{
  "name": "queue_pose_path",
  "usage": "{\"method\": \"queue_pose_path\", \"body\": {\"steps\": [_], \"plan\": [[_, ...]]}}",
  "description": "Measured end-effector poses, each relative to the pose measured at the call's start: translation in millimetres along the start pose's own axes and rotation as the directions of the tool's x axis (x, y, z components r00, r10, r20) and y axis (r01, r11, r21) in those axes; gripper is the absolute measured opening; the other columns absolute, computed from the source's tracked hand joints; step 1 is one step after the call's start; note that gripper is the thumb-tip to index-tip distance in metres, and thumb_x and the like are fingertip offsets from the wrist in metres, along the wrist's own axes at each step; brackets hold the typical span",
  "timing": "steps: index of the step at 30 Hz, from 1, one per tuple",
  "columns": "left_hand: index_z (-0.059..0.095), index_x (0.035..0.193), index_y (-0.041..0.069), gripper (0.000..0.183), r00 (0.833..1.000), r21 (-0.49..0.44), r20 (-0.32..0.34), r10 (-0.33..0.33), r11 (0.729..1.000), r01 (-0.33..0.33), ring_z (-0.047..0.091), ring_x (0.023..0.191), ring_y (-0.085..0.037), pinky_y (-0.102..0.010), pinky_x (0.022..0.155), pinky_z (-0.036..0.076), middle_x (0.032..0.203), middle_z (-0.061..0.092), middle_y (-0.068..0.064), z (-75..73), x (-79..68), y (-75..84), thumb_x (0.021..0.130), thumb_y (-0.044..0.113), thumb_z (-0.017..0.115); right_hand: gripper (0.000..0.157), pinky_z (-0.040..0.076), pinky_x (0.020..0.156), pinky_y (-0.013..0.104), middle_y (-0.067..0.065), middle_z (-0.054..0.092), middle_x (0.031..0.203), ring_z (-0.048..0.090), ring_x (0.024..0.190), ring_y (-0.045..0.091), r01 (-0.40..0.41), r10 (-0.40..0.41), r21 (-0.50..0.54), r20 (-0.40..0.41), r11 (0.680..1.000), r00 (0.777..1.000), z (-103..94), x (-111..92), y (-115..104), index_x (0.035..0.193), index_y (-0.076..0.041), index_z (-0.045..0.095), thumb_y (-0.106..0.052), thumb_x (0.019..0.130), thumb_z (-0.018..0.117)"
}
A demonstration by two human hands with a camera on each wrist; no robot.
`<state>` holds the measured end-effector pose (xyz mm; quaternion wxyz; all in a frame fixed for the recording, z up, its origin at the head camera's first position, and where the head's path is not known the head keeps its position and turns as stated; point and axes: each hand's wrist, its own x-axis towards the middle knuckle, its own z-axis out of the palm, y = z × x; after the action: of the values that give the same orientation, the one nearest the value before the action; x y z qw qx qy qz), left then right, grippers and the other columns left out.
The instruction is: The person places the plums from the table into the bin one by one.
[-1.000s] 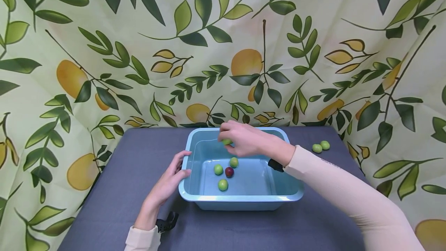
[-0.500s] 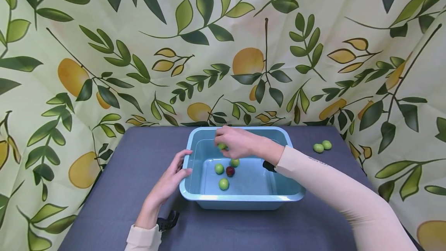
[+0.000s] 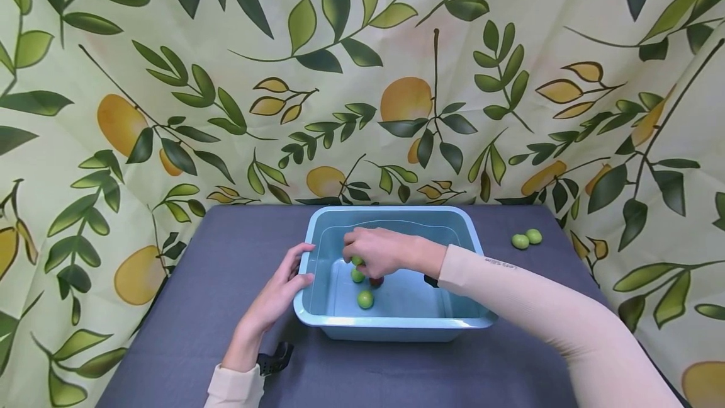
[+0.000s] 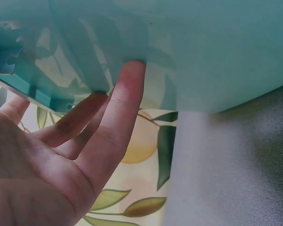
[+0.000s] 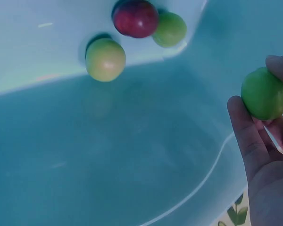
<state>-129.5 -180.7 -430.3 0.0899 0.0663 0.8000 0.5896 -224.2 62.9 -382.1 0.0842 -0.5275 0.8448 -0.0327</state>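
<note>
A light blue plastic basin [image 3: 396,322] stands on the table with small round plums in it. My left hand [image 3: 277,288] grips its left rim; in the left wrist view the fingers [image 4: 125,99] touch the outer wall. Inside the basin, low over its floor, my right hand [image 3: 379,252] pinches a green plum [image 5: 265,93] between thumb and fingers. Below lie a dark red plum [image 5: 135,18], a green plum [image 5: 169,29] touching or close to it, and a paler green plum [image 5: 105,60]. Another green plum [image 3: 365,299] sits nearer the front. My right hand partly covers the red one in the head view.
Two green plums [image 3: 527,238] lie side by side on the dark table cloth [image 3: 249,232], right of the basin. A leaf-and-fruit patterned curtain [image 3: 340,80] hangs behind and at both sides. A black band [image 3: 276,359] is on the left wrist.
My right hand has moved down into the basin and slightly left, still holding the green plum. It now covers part of the plums below. The left hand stays on the rim.
</note>
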Motion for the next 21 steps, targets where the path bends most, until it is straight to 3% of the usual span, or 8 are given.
{"method": "queue_pose_path", "body": {"steps": [21], "plan": [[0.037,0.149,0.025,0.050,1.000,0.000,0.008,0.006,1.000,-0.006,0.054,0.120,-0.035,-0.047,0.095,0.047,0.142,0.045,-0.020,-1.0,-0.5,-1.6,0.102,0.017,0.054,0.025,0.047,0.070,0.026,-0.003,0.059,0.104,0.051,0.094,0.014,0.024,-0.023,-0.005,0.112,1.000,0.993,26.0,15.9,0.6,0.117,-0.016,0.075,-0.014,0.092,0.070]]}}
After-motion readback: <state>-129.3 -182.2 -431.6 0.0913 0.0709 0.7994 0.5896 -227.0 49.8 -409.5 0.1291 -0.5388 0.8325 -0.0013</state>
